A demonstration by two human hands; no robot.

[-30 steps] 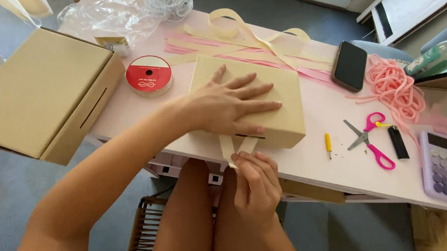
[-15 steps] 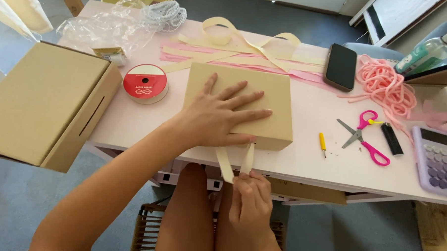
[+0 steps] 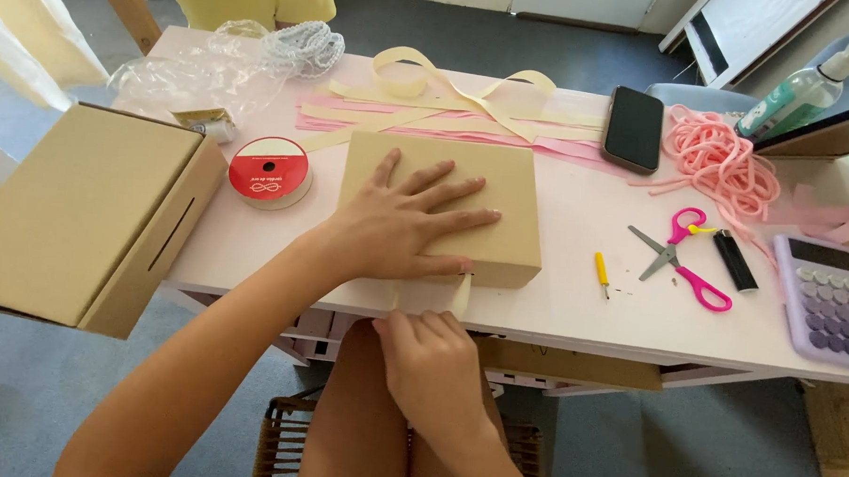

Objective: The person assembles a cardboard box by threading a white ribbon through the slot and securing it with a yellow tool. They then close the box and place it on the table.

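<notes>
My left hand (image 3: pixel 401 224) lies flat, fingers spread, on top of a small tan cardboard box (image 3: pixel 506 190) at the front of the pale pink table (image 3: pixel 572 309). Just below the table's front edge, my right hand (image 3: pixel 434 361) is closed around the two ends of a cream ribbon (image 3: pixel 461 294) that comes out from under the box. More cream ribbon (image 3: pixel 421 74) loops loosely behind the box, over pink paper strips (image 3: pixel 559 147).
A larger cardboard box (image 3: pixel 87 217) hangs off the table's left end. A red ribbon spool (image 3: pixel 269 170) sits beside the small box. To the right lie a black phone (image 3: pixel 633 128), pink cord (image 3: pixel 723 164), pink scissors (image 3: pixel 682 262), a lighter (image 3: pixel 733 261) and a purple calculator (image 3: pixel 827 295).
My right hand has drawn the ribbon ends up closer to the box's front edge. My left hand stays pressed on the box. The view has shifted slightly.
</notes>
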